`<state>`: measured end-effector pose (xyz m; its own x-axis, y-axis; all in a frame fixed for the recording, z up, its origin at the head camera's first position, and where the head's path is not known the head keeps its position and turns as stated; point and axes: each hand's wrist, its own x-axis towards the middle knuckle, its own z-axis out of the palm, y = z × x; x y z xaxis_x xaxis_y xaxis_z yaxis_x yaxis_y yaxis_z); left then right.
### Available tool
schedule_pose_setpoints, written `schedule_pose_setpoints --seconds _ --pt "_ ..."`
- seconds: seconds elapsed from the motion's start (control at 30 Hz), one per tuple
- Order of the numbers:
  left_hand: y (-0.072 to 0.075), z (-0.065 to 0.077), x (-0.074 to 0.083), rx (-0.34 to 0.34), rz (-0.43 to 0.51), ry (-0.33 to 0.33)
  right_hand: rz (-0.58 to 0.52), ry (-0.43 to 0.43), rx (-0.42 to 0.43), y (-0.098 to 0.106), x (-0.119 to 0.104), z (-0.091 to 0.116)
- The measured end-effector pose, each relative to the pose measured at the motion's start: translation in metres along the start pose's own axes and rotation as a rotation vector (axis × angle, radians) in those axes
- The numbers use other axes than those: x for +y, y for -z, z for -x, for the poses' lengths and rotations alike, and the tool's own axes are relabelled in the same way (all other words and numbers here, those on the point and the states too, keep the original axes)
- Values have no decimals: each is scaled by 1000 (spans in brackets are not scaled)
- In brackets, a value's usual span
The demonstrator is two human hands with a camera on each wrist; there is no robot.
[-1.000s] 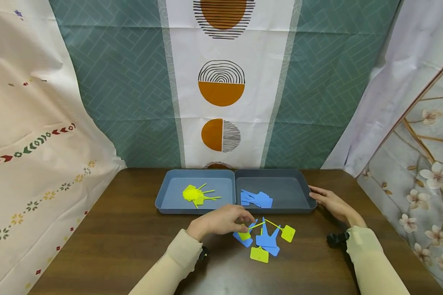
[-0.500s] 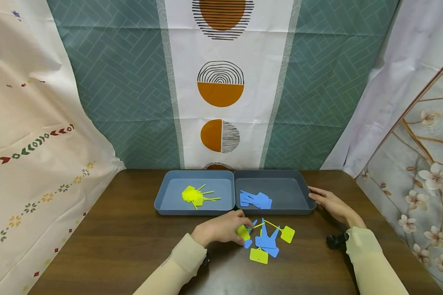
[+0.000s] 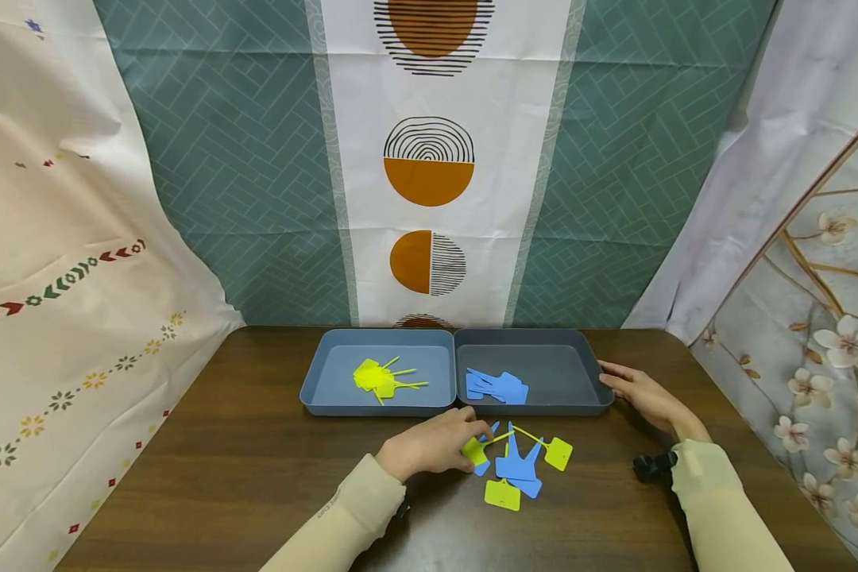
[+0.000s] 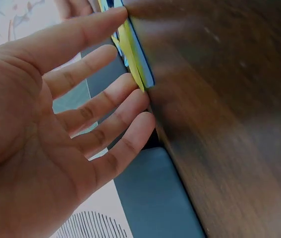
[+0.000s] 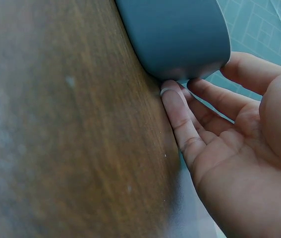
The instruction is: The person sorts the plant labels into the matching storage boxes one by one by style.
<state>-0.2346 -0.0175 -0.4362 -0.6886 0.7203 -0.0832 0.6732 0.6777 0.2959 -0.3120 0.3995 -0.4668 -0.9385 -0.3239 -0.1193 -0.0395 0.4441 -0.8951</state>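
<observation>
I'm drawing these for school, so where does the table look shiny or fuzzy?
Head: a pale shine on the table near the bottom edge; left wrist: table soft and blurry, fingers clearer; right wrist: table blurry too, with pale bluish glare at the left.

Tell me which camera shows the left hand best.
The left wrist view: it shows the left hand palm-side, with all five fingers. The head view shows its back from above, fingers partly hidden, beside a yellow stemmed tag. The right wrist view doesn't show it.
</observation>
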Motion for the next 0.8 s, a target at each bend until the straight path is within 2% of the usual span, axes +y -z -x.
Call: schedule_pose_setpoints --seconds 0.13,0.5,0.8 --pt "4 1 0 -3 34 -13 -2 -3 -1 0 -1 0" --pt "25 7 -6 -2 207 -92 -22 -14 -11 0 0 -1" --pt "43 14 -14 29 298 -68 -24 -19 -11 0 -1 1"
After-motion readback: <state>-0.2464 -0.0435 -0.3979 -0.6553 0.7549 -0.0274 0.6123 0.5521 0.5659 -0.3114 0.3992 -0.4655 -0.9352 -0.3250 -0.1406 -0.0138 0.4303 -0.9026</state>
